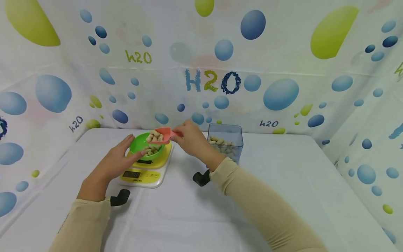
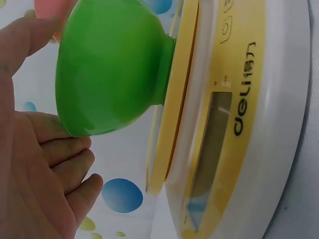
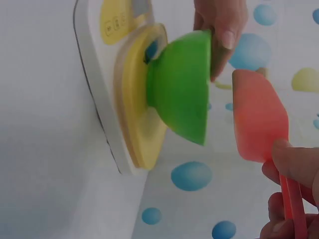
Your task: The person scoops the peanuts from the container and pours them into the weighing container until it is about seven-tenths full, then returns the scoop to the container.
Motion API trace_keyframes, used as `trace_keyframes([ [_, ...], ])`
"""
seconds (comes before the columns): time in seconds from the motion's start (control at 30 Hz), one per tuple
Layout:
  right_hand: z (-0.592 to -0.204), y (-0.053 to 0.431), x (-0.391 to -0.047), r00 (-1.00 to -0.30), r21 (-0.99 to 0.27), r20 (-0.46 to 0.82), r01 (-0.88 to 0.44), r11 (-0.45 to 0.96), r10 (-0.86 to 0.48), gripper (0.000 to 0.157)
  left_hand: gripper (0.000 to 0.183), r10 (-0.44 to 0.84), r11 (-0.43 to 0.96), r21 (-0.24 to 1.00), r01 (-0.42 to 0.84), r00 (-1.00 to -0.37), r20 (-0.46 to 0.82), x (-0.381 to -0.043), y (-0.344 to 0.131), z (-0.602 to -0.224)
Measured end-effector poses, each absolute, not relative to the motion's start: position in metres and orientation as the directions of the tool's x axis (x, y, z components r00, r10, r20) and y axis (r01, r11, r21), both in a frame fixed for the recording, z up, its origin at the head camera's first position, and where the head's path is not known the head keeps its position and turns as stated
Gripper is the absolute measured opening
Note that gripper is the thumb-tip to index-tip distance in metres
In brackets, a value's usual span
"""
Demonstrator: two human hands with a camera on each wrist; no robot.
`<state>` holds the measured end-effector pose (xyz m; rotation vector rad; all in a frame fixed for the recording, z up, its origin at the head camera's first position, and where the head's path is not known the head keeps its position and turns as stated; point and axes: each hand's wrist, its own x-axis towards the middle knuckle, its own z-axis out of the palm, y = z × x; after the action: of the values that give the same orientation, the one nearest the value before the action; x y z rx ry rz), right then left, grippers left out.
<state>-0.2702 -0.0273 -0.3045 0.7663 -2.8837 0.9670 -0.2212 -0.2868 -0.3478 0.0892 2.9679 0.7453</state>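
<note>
Peanut transfer at a kitchen scale, head view. Left of centre, a round, glossy green bowl (image 1: 136,142) stands on a yellow-and-white digital scale (image 1: 147,176), on the white-covered tabletop (image 1: 189,217); peanuts (image 1: 151,150) lie inside. The right hand (image 1: 193,140), near frame centre, has its grip closed round the handle of a coral-red plastic scoop (image 1: 165,134), whose loaded mouth hangs over the bowl, apart from the rim. The left hand (image 1: 114,161) is released, fingers extended beside the bowl; contact cannot be told. Right of centre, a translucent blue-grey square container (image 1: 240,139) holds more peanuts. The step in hand appears to be pouring; the next move calls for tipping the scoop gradually, keeping spillage inside the rim.
</note>
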Motion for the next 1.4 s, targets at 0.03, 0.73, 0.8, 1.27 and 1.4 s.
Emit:
trace_keyframes([
  [0.03,-0.306,-0.030,-0.269,-0.882,-0.557,0.152,-0.449,0.698,-0.446,0.038,0.095,0.074,0.880,0.474,0.032,-0.995,-0.071,-0.221,-0.287,-0.348],
  [0.73,-0.336,-0.060,-0.255,-0.576,0.194,0.536,-0.627,0.754,-0.617,0.027,0.104,0.064,0.857,0.513,0.036,-0.997,-0.037,-0.223,-0.289,-0.355],
  [0.8,-0.337,-0.060,-0.255,-0.525,0.244,0.577,-0.620,0.746,-0.625,0.026,0.103,0.064,0.858,0.512,0.039,-0.997,-0.033,-0.223,-0.289,-0.355],
  [1.27,-0.329,-0.046,-0.263,-0.480,0.320,0.616,-0.572,0.755,-0.625,0.025,0.101,0.069,0.867,0.497,0.042,-0.997,-0.036,-0.223,-0.289,-0.355],
  [1.4,-0.328,-0.041,-0.265,-0.496,0.307,0.613,-0.568,0.764,-0.615,0.025,0.102,0.067,0.871,0.490,0.039,-0.997,-0.040,-0.224,-0.289,-0.355],
])
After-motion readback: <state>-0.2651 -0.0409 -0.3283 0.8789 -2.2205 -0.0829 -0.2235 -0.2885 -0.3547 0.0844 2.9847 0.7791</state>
